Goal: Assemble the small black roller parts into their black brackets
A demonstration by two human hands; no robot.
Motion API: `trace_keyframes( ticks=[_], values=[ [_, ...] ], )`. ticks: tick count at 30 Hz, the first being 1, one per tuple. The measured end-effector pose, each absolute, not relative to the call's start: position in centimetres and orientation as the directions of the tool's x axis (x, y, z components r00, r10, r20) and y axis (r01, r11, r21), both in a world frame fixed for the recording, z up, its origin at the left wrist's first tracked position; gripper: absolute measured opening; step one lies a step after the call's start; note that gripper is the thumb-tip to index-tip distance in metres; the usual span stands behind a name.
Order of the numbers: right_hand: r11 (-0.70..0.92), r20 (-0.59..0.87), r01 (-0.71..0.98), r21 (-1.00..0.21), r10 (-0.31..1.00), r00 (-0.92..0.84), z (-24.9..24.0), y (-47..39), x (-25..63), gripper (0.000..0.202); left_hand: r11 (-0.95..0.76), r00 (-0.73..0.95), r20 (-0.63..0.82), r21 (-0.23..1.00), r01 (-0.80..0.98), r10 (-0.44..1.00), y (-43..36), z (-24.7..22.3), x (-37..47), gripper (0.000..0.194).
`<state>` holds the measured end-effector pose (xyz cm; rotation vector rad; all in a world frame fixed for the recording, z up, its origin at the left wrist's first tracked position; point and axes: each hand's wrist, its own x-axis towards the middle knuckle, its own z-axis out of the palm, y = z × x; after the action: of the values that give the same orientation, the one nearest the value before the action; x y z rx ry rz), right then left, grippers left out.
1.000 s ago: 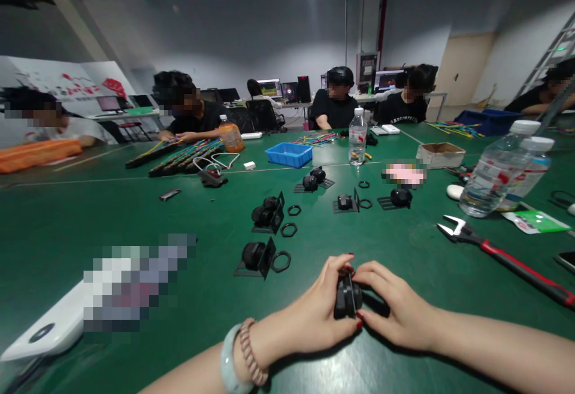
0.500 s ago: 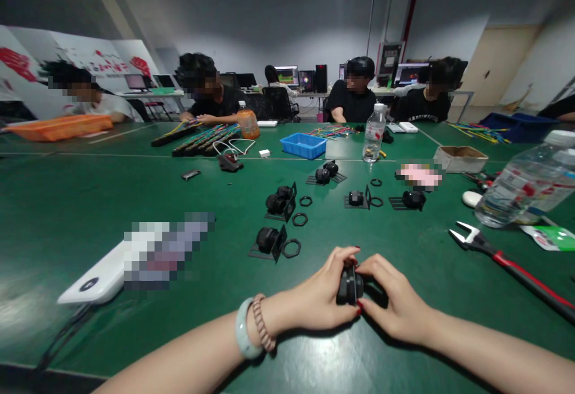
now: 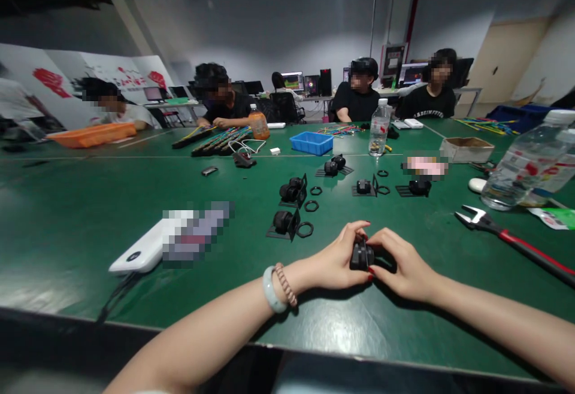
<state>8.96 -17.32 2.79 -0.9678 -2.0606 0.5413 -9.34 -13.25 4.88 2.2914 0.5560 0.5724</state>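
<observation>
Near the table's front edge, my left hand (image 3: 330, 262) and my right hand (image 3: 406, 265) are closed on a black cable gland (image 3: 360, 256) with a thin plate edge showing in its middle. My left fingers and thumb wrap its left side; the right thumb and fingertips pinch the other side. Fingers hide part of it. Beyond my hands stand several more black glands on slotted L-shaped brackets, the closest being a gland on a bracket (image 3: 283, 223). Beside it lies a black hex ring nut (image 3: 305, 230), and more such nuts lie by the others.
Pliers with red-and-black handles (image 3: 516, 238) lie at right, near large water bottles (image 3: 516, 172). A white power bank (image 3: 144, 250) sits at left. Farther back are a blue tray (image 3: 312, 144), a cardboard box (image 3: 467, 151) and an orange tray (image 3: 92, 135). Several people sit across the table.
The camera view has tilted and shifted, so the table's front edge now shows and things appear farther right. Both hands keep their hold on the gland. A person at far right has turned their head.
</observation>
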Motion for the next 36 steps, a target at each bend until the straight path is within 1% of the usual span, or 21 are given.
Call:
trace_keyframes(
  ticks=[7,12,16,24,29,36],
  values=[
    [0.633,0.476,0.453,-0.628,0.773,-0.419,2.6,-17.5,9.3,0.028,-0.677,0.809,0.249,0.699,0.232,0.533,-13.6,4.9,-9.2,0.079],
    [0.585,0.463,0.438,-0.682,0.810,-0.360,2.8,-17.7,8.6,0.026,-0.667,0.815,0.245,0.713,0.216,0.526,-13.6,5.0,-9.5,0.079],
    [0.562,0.448,0.400,-0.724,0.824,-0.347,2.9,-17.6,8.3,0.025,-0.664,0.818,0.236,0.714,0.221,0.525,-13.4,5.1,-9.7,0.078],
    [0.580,0.471,0.452,-0.677,0.814,-0.339,3.0,-17.6,8.7,0.030,-0.657,0.816,0.237,0.724,0.213,0.527,-13.3,5.0,-9.4,0.078],
    [0.600,0.487,0.461,-0.654,0.800,-0.350,2.8,-17.5,8.8,0.030,-0.653,0.810,0.242,0.727,0.214,0.534,-13.2,4.9,-9.3,0.079],
    [0.591,0.480,0.451,-0.669,0.807,-0.345,2.5,-17.1,9.3,0.024,-0.663,0.809,0.240,0.713,0.228,0.537,-13.1,4.9,-8.8,0.079]
  ],
)
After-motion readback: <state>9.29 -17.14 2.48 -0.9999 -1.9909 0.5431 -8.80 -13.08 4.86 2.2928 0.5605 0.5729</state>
